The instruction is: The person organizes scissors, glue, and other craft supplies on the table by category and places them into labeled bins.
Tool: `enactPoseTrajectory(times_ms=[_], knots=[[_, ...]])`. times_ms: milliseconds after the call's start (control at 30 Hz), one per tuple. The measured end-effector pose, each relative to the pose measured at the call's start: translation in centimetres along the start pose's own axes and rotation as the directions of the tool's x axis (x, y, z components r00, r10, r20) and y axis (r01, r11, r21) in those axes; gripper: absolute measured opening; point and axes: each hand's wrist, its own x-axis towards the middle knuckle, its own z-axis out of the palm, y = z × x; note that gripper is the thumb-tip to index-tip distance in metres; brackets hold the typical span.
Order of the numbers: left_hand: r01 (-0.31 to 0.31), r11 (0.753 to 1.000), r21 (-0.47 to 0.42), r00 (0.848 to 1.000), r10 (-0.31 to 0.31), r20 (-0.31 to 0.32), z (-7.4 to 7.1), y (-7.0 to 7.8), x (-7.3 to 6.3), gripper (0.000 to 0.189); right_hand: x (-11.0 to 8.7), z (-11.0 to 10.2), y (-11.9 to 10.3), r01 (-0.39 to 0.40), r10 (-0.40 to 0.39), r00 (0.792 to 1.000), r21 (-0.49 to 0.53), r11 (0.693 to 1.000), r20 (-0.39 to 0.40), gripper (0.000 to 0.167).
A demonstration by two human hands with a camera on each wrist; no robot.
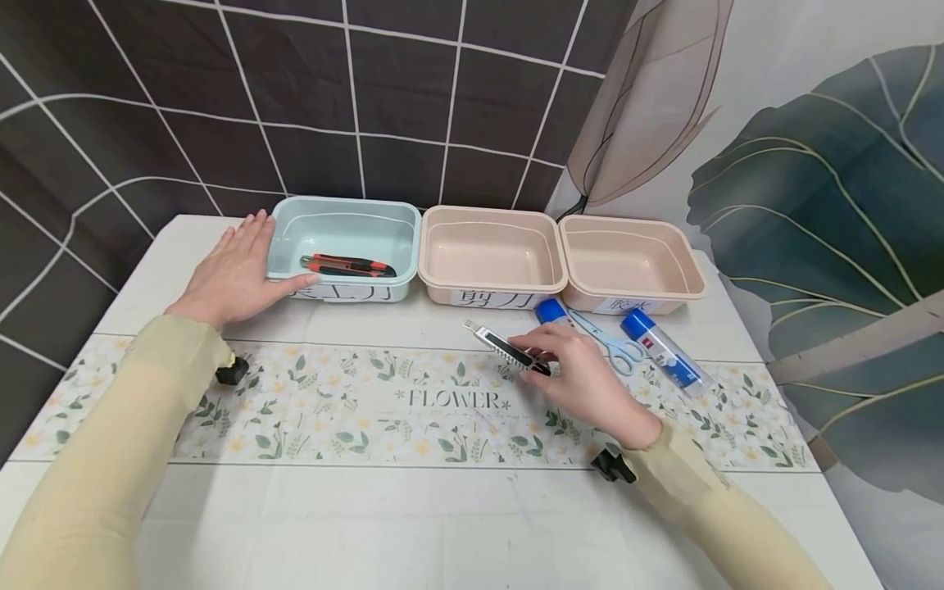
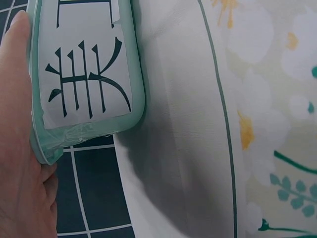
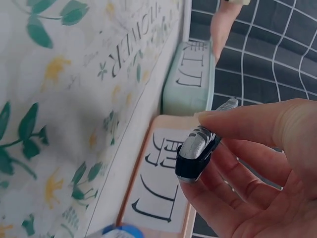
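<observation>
A silver-and-black utility knife (image 1: pixel 509 348) was pinched between the thumb and fingers of the right hand (image 1: pixel 583 373), above the table (image 1: pixel 332 524). The left hand (image 1: pixel 232 274), well apart, was laid with extended fingers against the left end of the light blue bin (image 1: pixel 401 288), in which red-and-black cutters (image 1: pixel 347 265) were contained. Light blue scissors (image 1: pixel 622 351) were positioned between two blue-capped tubes (image 1: pixel 667 351), near the pink bins (image 1: pixel 494 246).

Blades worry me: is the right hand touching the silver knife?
Touching: the right wrist view shows the right hand pinching the knife between thumb and fingers.
</observation>
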Motion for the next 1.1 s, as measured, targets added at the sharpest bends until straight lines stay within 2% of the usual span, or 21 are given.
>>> enactPoseTrajectory(times_ms=[367,600,833,1100], knots=[[0.004,1.0,-0.005,1.0,-0.004,0.001,0.0,0.1,0.1,0.119,2.3,1.3,-1.1,0.032,-0.033,0.999,0.051,0.998,0.02,0.045],[0.0,1.0,-0.005,1.0,0.0,0.002,0.0,0.1,0.1,0.119,3.9,2.3,-1.6,0.088,-0.089,0.996,0.026,0.996,0.024,0.046],[0.006,1.0,-0.008,1.0,-0.006,-0.003,0.0,0.0,0.0,0.119,5.5,3.4,-2.7,0.117,-0.119,0.993,0.087,0.989,0.018,0.046],[-0.003,1.0,-0.005,1.0,0.003,-0.005,0.0,0.0,0.0,0.118,7.3,4.2,-3.8,0.11,-0.117,0.992,0.157,0.982,0.038,0.048]])
